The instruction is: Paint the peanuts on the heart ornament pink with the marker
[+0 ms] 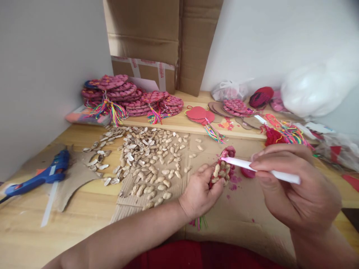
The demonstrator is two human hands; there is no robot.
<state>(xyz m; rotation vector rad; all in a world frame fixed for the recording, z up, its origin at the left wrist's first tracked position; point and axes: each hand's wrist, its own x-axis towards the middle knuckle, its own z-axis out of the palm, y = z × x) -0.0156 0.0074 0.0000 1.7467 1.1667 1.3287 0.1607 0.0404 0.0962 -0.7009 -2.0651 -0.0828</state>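
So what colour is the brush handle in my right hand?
The brush handle is white, showing best in the head view.

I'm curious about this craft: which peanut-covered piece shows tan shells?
The piece in the left hand: tan peanuts show on it, whereas the stacked pieces at back left look pink.

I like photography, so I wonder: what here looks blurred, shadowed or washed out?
In the head view, the white bag at upper right looks washed out and soft-edged; same view, the upright cardboard is darker toward its top, paler at lower left; same view, the peanuts look crisper than that bag.
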